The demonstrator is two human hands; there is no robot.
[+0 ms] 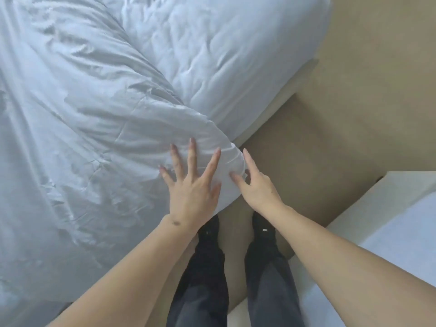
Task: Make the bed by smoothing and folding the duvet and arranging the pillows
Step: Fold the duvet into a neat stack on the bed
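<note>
A white, wrinkled duvet (pixel 94 128) covers the bed and fills the left and top of the view. Its folded corner (pixel 226 161) bulges over the bed's edge in front of me. My left hand (pixel 193 190) lies flat on that corner with fingers spread. My right hand (pixel 254 185) touches the corner's right side, thumb and fingers apart against the fabric. A second layer of white bedding (pixel 224 55) lies beyond the fold at the top. No pillow is in view.
A beige bed base (pixel 278 105) shows under the bedding. Tan carpet (pixel 354 90) fills the right side. Another white bed or furniture corner (pixel 401 220) stands at the lower right. My legs in dark trousers (pixel 212 279) stand between the two.
</note>
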